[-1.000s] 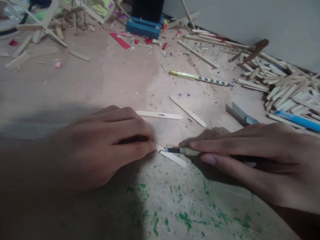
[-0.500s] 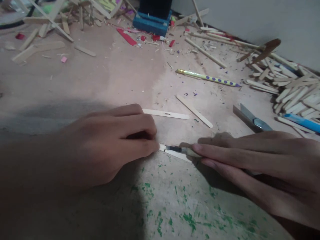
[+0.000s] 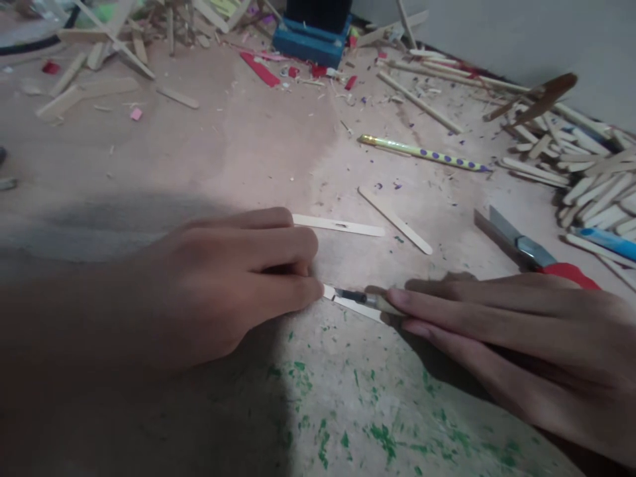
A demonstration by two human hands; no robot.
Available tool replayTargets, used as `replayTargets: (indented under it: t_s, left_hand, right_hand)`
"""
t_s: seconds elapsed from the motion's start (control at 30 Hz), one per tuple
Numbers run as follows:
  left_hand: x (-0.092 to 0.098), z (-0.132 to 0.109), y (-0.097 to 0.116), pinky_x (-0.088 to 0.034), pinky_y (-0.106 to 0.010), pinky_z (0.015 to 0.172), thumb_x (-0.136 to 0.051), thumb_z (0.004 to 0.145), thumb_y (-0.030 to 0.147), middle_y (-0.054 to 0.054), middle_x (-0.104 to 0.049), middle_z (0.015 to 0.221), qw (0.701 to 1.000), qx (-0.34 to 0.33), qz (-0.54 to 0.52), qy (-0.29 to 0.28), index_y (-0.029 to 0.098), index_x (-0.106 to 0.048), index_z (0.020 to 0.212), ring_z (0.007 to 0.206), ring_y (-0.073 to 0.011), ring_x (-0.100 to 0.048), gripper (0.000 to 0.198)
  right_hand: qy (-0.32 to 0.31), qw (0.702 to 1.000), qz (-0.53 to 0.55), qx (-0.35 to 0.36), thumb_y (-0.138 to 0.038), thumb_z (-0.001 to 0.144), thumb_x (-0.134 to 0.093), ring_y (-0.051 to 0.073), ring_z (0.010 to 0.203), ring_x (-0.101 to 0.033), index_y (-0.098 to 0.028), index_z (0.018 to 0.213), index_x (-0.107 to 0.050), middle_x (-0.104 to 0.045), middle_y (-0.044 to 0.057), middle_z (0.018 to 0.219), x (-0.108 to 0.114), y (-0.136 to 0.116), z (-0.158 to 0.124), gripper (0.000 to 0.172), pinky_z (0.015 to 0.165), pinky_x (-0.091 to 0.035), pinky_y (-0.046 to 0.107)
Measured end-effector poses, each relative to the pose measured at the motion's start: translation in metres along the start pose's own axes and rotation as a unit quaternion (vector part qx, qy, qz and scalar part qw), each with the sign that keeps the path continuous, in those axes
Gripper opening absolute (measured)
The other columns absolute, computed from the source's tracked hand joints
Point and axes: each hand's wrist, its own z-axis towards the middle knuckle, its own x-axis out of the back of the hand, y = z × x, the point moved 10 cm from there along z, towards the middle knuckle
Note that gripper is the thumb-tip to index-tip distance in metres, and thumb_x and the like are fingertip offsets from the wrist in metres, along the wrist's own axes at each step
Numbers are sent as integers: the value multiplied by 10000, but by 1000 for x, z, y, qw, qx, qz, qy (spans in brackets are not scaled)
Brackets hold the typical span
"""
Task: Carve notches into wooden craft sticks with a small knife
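Note:
My left hand (image 3: 243, 281) is closed, pinning one end of a wooden craft stick (image 3: 362, 309) flat on the table. A dark mark or cut crosses this stick just beyond my fingertips. Between the fingers of my right hand (image 3: 517, 338) is a craft knife (image 3: 371, 300), held low and pointing left. Its blade tip rests at or just above the stick near the mark; whether it touches is unclear. Behind my left fingers lies a second craft stick (image 3: 365, 230) with a small slot in its middle. A third stick (image 3: 397, 222) lies slanted beside it.
Scissors (image 3: 527, 248) with a red handle lie beyond my right hand. Farther back are a dotted pencil (image 3: 422, 154), a heap of craft sticks (image 3: 603, 195), a blue pen (image 3: 609, 243) and a blue-based block (image 3: 311, 43). Green paint flecks mark the table (image 3: 342, 397).
The view has shifted slightly, so things appear a little farther right and more of the scissors' red handle shows. Both hands keep nearly the same grip and place.

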Motion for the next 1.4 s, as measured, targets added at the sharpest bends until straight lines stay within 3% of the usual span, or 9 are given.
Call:
replayTargets:
  t_s: [0.17,0.37,0.57,0.83,0.9,1.0,1.13,1.27,1.4]
  left_hand:
    - [4,-3,1,-676,-303,958,-517,1336,97,33,-867,1125,999,10,38,6,267,-797,1133,1059,-182,-801,385]
    - [8,-1,10,-709,-288,895,-563,1281,28,18,-877,1127,998,-54,41,15,237,-786,1181,1019,-171,-822,321]
    - [1,-4,14,-701,-337,937,-547,1312,65,18,-869,1147,994,-54,95,6,219,-804,1209,1072,-191,-787,317]
    - [0,-4,18,-702,-412,978,-470,1305,75,-4,-873,1176,993,-73,87,-19,233,-778,1192,1111,-218,-788,364]
    - [-1,-4,14,-696,-436,981,-431,1330,114,-17,-884,1179,994,-54,87,-24,240,-780,1163,1109,-231,-795,407]
    - [0,-5,13,-693,-418,913,-443,1335,129,-21,-897,1148,995,-46,89,-11,251,-785,1130,1065,-233,-805,417]
    - [-3,-5,10,-731,-390,1017,-481,1317,121,-11,-914,1195,996,-32,86,-12,279,-766,1147,1113,-233,-841,368]
    - [-3,-2,10,-726,-398,1028,-508,1323,104,-9,-906,1187,998,-25,60,-11,266,-759,1142,1111,-231,-829,350]
    - [-1,-2,11,-716,-407,968,-505,1324,95,-3,-899,1147,998,-22,62,-6,266,-764,1112,1078,-227,-833,376]
  right_hand:
    - [37,999,32,-11,-215,1282,-746,219,1067,-998,-454,1754,-793,-995,-25,1401,6,3,1,531,923,-844,300]
    - [1,999,42,-9,-210,1287,-705,183,982,-993,-456,1713,-830,-989,-61,1386,2,-1,12,508,815,-827,243]
    - [13,999,29,-12,-224,1304,-684,117,970,-981,-458,1617,-874,-989,-111,1375,1,-4,12,435,818,-769,141]
    - [0,1000,10,-16,-220,1287,-668,166,903,-973,-424,1690,-838,-1009,-43,1309,-3,-3,8,482,703,-776,258]
    - [7,1000,7,-27,-328,1249,-783,238,938,-982,-427,1711,-843,-1009,-3,1302,-3,-1,-2,477,688,-796,335]
    - [14,999,11,-40,-590,1124,-962,346,1044,-989,-453,1728,-851,-1004,51,1294,-7,0,-18,629,712,-830,426]
    - [15,999,12,-34,-733,1073,-976,366,1082,-981,-459,1697,-875,-997,73,1284,-14,-2,-28,689,721,-830,437]
    - [18,999,17,-36,-678,1110,-959,353,1043,-981,-457,1717,-859,-996,71,1257,-10,2,-19,654,689,-813,424]
    - [-2,1000,15,-12,-354,1274,-764,232,920,-963,-405,1786,-783,-998,20,1209,-5,2,-5,515,643,-750,333]
